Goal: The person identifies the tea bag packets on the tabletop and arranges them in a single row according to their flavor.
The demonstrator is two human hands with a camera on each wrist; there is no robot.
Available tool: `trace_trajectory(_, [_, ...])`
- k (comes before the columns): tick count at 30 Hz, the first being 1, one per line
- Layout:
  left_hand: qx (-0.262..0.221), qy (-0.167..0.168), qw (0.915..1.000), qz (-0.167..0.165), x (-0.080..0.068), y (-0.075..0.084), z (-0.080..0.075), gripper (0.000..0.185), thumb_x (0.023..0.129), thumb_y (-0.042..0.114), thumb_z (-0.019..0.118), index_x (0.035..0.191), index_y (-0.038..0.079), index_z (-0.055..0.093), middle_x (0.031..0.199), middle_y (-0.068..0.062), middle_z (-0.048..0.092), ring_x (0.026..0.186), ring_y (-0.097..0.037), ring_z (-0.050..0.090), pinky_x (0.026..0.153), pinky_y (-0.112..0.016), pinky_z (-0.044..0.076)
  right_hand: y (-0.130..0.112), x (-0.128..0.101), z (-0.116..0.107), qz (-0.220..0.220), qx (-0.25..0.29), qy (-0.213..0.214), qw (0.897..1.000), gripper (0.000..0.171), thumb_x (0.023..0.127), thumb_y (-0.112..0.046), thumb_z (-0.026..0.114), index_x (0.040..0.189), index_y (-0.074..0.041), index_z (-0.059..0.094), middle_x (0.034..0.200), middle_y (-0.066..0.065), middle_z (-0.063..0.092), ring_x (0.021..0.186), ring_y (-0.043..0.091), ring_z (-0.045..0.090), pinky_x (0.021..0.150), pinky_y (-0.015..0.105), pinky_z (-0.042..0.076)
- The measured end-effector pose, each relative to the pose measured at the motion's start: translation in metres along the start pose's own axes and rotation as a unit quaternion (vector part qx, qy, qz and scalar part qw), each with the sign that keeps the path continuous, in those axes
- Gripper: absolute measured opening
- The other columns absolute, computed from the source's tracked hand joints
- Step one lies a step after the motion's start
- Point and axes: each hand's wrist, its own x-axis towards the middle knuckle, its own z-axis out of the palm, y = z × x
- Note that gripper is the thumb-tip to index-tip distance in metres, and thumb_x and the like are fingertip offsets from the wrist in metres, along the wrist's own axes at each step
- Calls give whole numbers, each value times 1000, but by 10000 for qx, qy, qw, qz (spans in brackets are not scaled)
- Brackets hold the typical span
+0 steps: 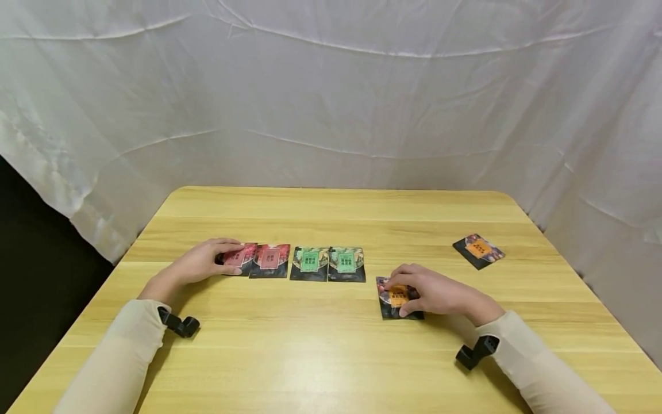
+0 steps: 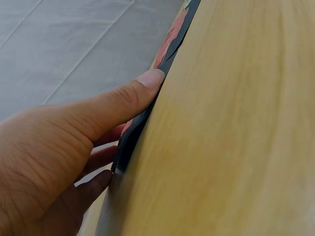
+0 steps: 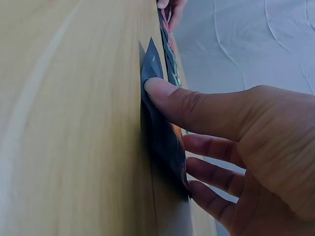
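In the head view, my left hand [image 1: 201, 260] grips the leftmost red-labelled packet [image 1: 248, 260] at the left end of a row, its thumb at the lower edge and its fingers partly covering the left side. The left wrist view shows that thumb [image 2: 125, 101] on the packet's dark edge. Lower right of the row, my right hand [image 1: 437, 290] holds an orange-labelled packet [image 1: 398, 298] between thumb and fingers. From the right wrist, the dark lower part of this packet [image 3: 165, 132] looks bent and tilted up from the wood.
Beside the gripped red packet lie another red packet [image 1: 269, 260] and two green ones, left [image 1: 309, 263] and right [image 1: 346, 263]. A second orange packet [image 1: 478, 250] lies askew toward the back right of the wooden table [image 1: 289, 356]. A pale curtain [image 1: 331, 103] hangs behind.
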Motion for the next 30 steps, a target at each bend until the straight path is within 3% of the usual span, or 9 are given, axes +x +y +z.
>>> trace_trajectory(20, [84, 62, 9997, 202, -3, 4, -3, 68, 87, 43, 73, 136, -1, 56, 138, -24, 50, 129, -47, 41, 106, -62, 31, 9, 1, 2, 403, -67, 386, 9984, 53, 88, -37, 72, 135, -16, 60, 134, 6, 52, 123, 31, 50, 99, 53, 44])
trace_trajectory(30, [267, 62, 9996, 84, -3, 5, -2, 71, 84, 46, 75, 135, 0, 57, 138, -23, 51, 129, -46, 42, 107, -61, 31, 11, 4, 2, 506, -157, 520, 9972, 52, 89, -35, 72, 134, -13, 61, 138, 8, 53, 128, 32, 47, 103, 53, 40])
